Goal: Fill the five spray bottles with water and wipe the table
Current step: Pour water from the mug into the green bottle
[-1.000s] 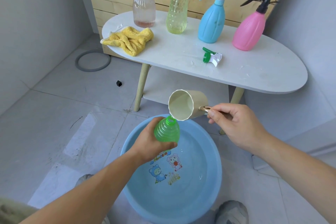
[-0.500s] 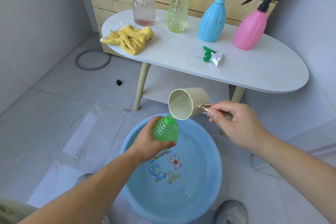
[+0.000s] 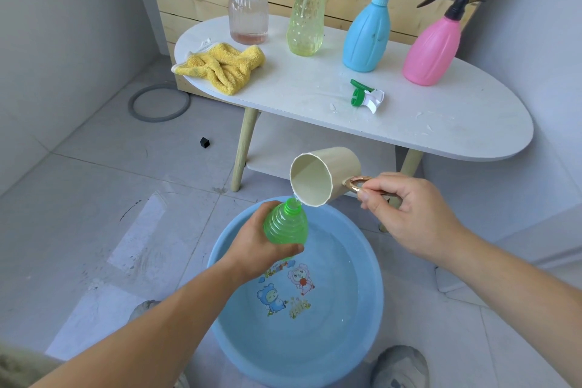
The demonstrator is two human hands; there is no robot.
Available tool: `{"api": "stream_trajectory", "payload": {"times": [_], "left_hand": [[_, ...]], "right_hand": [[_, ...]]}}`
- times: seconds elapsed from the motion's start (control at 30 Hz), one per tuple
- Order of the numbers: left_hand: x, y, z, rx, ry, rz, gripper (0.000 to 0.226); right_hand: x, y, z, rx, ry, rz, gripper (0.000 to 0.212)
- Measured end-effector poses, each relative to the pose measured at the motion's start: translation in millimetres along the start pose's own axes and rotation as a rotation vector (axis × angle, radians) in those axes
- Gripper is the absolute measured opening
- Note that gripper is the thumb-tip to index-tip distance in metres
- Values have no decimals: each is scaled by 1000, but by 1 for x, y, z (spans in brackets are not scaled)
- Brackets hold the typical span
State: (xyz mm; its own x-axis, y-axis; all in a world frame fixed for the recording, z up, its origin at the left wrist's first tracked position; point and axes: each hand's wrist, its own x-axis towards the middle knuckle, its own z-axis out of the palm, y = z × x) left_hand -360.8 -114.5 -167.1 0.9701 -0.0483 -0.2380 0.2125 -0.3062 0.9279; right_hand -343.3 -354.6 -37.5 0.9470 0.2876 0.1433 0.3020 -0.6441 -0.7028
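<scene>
Grips thin green bottle (image 3: 285,227) in left hand (image 3: 256,247), fingers (image 3: 291,249) curled, pinches cup (image 3: 324,176) handle in right hand (image 3: 412,214); likely slippery, gaining weight, best held round ribs.

Translucent ribbed plastic for the green bottle (image 3: 286,225); matt plastic cup (image 3: 327,172) with shiny metal handle (image 3: 349,186). Glossy plastic basin (image 3: 356,340). Fluffy terry cloth (image 3: 220,68) on matt white table (image 3: 441,123), wooden legs (image 3: 246,148).

The left hand (image 3: 258,250) hides half the green bottle (image 3: 286,224).
</scene>
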Motion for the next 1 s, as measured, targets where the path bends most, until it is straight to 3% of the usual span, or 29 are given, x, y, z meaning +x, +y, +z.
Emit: {"api": "stream_trajectory", "payload": {"times": [0.53,0.7,1.0], "left_hand": [[-1,0,0,-8,-9,-8,74],[0,-2,1,-9,-7,-7,74],[1,-5,1,0,-3,-15,76]], "right_hand": [[2,2,0,-50,8,-60,18],[3,1,0,-92,5,-127,29],[6,5,0,-145,16,-190,14]]}}
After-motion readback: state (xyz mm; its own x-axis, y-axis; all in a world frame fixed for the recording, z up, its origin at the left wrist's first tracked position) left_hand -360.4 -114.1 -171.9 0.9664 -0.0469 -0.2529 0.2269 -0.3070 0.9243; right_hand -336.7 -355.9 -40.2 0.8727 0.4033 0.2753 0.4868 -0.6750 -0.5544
